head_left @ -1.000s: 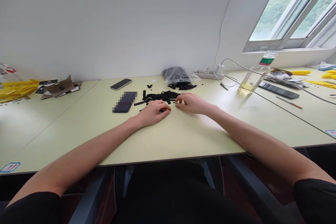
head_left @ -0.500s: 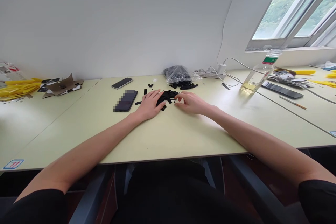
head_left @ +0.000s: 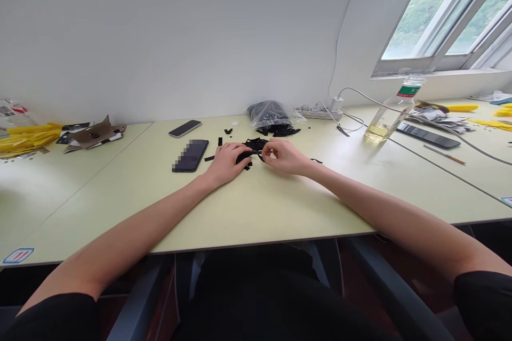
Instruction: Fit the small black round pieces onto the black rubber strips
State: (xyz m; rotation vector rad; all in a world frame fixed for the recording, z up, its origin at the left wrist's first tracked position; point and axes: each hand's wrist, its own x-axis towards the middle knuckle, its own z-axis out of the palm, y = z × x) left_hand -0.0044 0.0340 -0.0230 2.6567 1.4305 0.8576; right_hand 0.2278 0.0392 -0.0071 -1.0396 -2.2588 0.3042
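Observation:
Black strips [head_left: 256, 144] lie in a loose pile on the pale table [head_left: 240, 213]. My left hand [head_left: 229, 162] rests at the pile's left side, its fingers curved over some of the strips and the thumb apart from them. At the right side of the pile, my right hand [head_left: 282, 156] pinches a thin black strip [head_left: 260, 156] between thumb and fingers. Behind the pile sits a clear plastic bag [head_left: 269, 113] full of black pieces, with more strips spilling from its front. A few black strips show just right of my right hand, partly behind the wrist.
Two phones [head_left: 190, 155] [head_left: 184, 128] lie to the left. Cardboard [head_left: 96, 134] and yellow pieces [head_left: 30, 137] are farther left. On the right stand a bottle [head_left: 394, 112] with yellowish liquid, a power strip [head_left: 320, 113] with cables, another phone [head_left: 429, 135] and a thin tool [head_left: 445, 154].
My right hand has closed its thumb and fingers on a strip and shifted slightly left. Strips now show beside the right wrist. My left hand has barely moved.

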